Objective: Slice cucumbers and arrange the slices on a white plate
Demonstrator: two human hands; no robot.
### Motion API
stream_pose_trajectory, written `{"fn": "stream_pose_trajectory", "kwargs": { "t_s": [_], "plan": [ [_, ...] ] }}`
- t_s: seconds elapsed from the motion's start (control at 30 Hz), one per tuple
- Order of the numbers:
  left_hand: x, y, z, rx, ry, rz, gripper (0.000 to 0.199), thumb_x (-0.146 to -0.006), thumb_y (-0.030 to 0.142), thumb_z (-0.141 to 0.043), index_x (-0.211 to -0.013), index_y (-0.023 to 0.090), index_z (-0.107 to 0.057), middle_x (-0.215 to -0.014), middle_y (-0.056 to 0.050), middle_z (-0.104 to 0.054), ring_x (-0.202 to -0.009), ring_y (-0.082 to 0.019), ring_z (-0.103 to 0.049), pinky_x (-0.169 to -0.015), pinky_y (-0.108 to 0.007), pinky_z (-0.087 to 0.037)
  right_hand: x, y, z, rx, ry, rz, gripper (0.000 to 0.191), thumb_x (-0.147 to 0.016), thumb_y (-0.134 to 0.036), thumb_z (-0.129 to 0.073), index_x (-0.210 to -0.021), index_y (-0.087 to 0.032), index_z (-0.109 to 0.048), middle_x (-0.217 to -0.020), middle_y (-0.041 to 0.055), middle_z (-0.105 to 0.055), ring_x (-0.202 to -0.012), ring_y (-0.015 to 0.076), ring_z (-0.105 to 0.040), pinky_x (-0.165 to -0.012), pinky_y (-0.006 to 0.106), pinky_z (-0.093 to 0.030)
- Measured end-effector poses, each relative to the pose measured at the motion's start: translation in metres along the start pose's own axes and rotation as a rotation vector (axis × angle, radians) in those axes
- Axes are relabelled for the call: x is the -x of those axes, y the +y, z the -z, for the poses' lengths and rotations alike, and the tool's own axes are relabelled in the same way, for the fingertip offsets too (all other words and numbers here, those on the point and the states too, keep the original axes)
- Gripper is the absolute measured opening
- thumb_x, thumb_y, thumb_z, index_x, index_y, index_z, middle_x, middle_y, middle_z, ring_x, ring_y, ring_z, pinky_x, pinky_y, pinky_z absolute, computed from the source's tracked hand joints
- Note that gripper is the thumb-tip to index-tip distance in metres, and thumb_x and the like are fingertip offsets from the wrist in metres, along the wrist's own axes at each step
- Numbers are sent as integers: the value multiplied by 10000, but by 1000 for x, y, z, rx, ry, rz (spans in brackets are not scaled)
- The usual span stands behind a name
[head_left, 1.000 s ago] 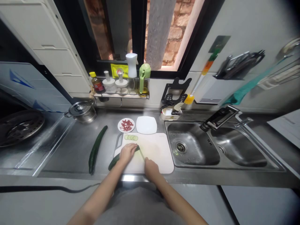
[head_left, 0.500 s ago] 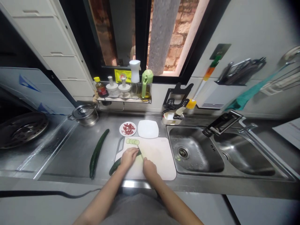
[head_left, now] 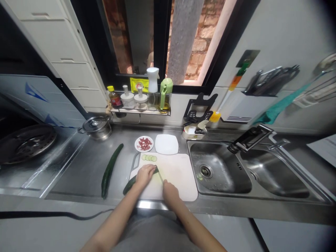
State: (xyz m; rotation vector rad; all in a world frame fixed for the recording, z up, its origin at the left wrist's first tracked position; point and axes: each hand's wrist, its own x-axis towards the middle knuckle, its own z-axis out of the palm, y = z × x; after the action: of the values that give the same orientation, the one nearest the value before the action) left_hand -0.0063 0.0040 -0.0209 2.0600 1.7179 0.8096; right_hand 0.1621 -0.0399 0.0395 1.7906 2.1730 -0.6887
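Note:
On the white cutting board [head_left: 181, 175] lies a dark green cucumber [head_left: 129, 184], its middle covered by my left hand [head_left: 145, 175], which is closed over it. My right hand [head_left: 170, 191] is wrapped around the handle of a knife [head_left: 160, 176]. The blade slants up and left to the cucumber's cut end, beside my left fingertips. A short overlapping row of pale cucumber slices [head_left: 149, 158] rests near the board's upper left edge. Left of the board, a whole cucumber [head_left: 111, 171] lies on the steel counter.
Behind the board stand a small plate of chopped red pieces [head_left: 144, 144] and a white square plate [head_left: 166, 144]. A double sink [head_left: 220, 168] adjoins the board on the right. A lidded pot [head_left: 96, 128] sits back left, below a condiment shelf [head_left: 139, 111].
My right hand and the knife have shifted slightly right and down, and the blade's tip has come down from the slices to the cucumber's end. My left hand keeps its hold.

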Motion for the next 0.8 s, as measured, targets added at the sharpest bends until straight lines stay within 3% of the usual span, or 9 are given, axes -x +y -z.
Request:
{"fn": "stream_pose_trajectory", "kwargs": {
  "t_s": [0.2, 0.47, 0.63, 0.8],
  "plan": [
    [-2, 4, 5, 28, -28, 33, 225, -902, 270, -518, -1006, 238, -715, -1071, -31, -703, -1019, -179, -616, -951, -315, -458, 12, 9, -1, -2, -15, -7, 333, -877, -28, -341, -1121, -117, -549, -987, 162, -664, -981, 216, -634, -768, 281, -433],
    [-4, 12, 14, 48, -42, 102, 255, -901, 304, -509, -1064, 229, -690, -1096, -45, -696, -1033, -192, -618, -945, -322, -460, 17, 26, 22, 63, -40, -13, 319, -883, -84, -375, -1143, -153, -547, -940, 115, -646, -907, 208, -634, -680, 264, -395],
    [-4, 8, 17, 101, 48, 155, 320, -928, 325, -440, -1124, 200, -660, -1154, -66, -672, -1085, -209, -601, -977, -350, -447, 17, 36, 29, 210, 156, -39, 453, -908, -118, -370, -1311, -298, -470, -1074, 96, -574, -789, 168, -616, -652, 274, -357],
    [-10, 5, 21, 227, 113, 199, 339, -929, 342, -419, -1099, 187, -668, -1129, -77, -678, -1058, -212, -611, -947, -358, -468, 17, 49, 27, 308, 417, -10, 439, -916, -190, -433, -1322, -350, -484, -1121, 97, -544, -818, 181, -545, -688, 305, -317]
  ]
}}
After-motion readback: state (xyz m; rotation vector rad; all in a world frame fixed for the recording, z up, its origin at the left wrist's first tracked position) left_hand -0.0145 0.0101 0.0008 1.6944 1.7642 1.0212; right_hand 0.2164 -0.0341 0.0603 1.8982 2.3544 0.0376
